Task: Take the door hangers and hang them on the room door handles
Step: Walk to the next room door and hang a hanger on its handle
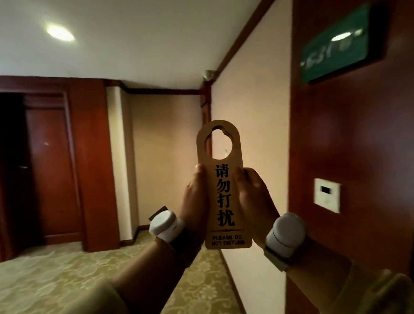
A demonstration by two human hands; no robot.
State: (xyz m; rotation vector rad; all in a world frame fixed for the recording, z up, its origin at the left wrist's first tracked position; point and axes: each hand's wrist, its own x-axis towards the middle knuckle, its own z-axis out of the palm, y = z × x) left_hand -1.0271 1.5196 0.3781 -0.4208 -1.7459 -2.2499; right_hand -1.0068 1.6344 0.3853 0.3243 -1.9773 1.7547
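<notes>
Both hands hold one door hanger (222, 187) upright in the lower middle of the frame, printed face toward the camera. On the hanger's left edge the left hand (195, 195) is curled round it, thumb tip showing at the front; on the right edge the right hand (252, 192) grips it the same way, thumb laid on the face beside the black characters. The hanger is tan, with a round hole at its top and the words "PLEASE DO NOT DISTURB" along its bottom. Each wrist carries a white device on a strap, the left wrist device (163, 224) and the right wrist device (286, 235). At the right of the frame stands a dark wooden panel (357, 136) bearing a green sign (338, 44) in the upper right and a white wall switch plate (326, 194) lower down. A wooden door (51, 168) stands at the left of the frame, with a small handle (23, 167). Patterned green carpet (52, 282) fills the lower left, and a ceiling light (59, 32) glows in the upper left.
</notes>
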